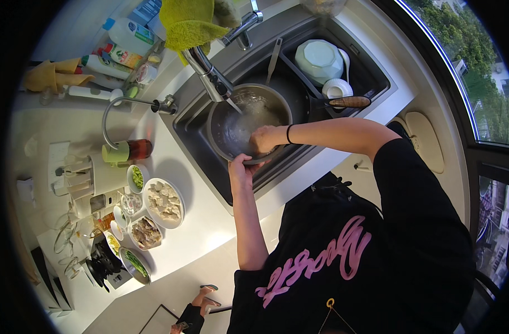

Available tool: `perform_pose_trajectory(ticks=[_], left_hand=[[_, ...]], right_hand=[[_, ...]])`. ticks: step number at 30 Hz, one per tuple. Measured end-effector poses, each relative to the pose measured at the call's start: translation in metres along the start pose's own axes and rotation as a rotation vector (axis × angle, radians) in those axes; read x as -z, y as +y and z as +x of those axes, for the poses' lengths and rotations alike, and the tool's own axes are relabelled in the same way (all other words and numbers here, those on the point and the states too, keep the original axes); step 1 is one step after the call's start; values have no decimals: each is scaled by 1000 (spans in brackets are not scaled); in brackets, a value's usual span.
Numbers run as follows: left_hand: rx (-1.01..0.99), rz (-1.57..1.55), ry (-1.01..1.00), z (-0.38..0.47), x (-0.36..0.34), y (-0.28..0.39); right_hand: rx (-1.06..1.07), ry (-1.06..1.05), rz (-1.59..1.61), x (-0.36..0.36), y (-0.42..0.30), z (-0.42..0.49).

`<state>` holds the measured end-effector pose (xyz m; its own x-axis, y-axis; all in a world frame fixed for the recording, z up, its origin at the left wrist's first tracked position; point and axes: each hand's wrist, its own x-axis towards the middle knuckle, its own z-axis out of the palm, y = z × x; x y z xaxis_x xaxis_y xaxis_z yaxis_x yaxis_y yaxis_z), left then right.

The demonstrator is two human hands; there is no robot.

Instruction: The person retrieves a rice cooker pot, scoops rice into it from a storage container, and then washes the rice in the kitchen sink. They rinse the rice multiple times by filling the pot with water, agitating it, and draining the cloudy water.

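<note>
A round metal pot (215, 129) is held tilted in the left basin of the dark double sink (200, 167). My left hand (243, 167) grips its near rim, thumb on top and fingers underneath. My right hand (266, 139) is down inside the pot against the inner wall. Its fingertips are blurred by splashing water, so whether it holds anything is hidden. From the chrome faucet (212, 79) a stream of water (234, 106) runs into the pot. Behind the pot in the same basin sits a dark frying pan (294, 85), its wooden handle (349, 102) reaching over the divider.
The right basin holds a pale green bowl (319, 60) and a small white ribbed dish (337, 89). A yellow cloth (187, 25) drapes the faucet. Left on the counter are a plate of pale chunks (164, 202), a bowl of meat (146, 233) and several small dishes. Another person's feet (206, 296) show below.
</note>
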<state>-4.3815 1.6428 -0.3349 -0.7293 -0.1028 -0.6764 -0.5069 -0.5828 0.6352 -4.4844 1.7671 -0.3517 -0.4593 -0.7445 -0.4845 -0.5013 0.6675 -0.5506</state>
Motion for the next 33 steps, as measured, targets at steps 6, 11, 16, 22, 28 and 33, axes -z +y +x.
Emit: perform_pose_trajectory(ticks=[6, 11, 16, 22, 28, 33], left_hand=[[-5, 32, 23, 2, -1, -4], [-5, 29, -9, 0, -7, 3], [-16, 33, -10, 0, -14, 7], [-49, 4, 9, 10, -10, 14], [-18, 24, 18, 25, -2, 9], [2, 42, -7, 31, -1, -2]], right_hand=[[56, 98, 268, -12, -8, 16], [48, 319, 257, 10, -13, 29], [336, 460, -316, 50, 4, 42], [164, 212, -463, 57, 31, 41], [22, -105, -34, 19, 21, 24], [-79, -25, 585, -10, 19, 42]])
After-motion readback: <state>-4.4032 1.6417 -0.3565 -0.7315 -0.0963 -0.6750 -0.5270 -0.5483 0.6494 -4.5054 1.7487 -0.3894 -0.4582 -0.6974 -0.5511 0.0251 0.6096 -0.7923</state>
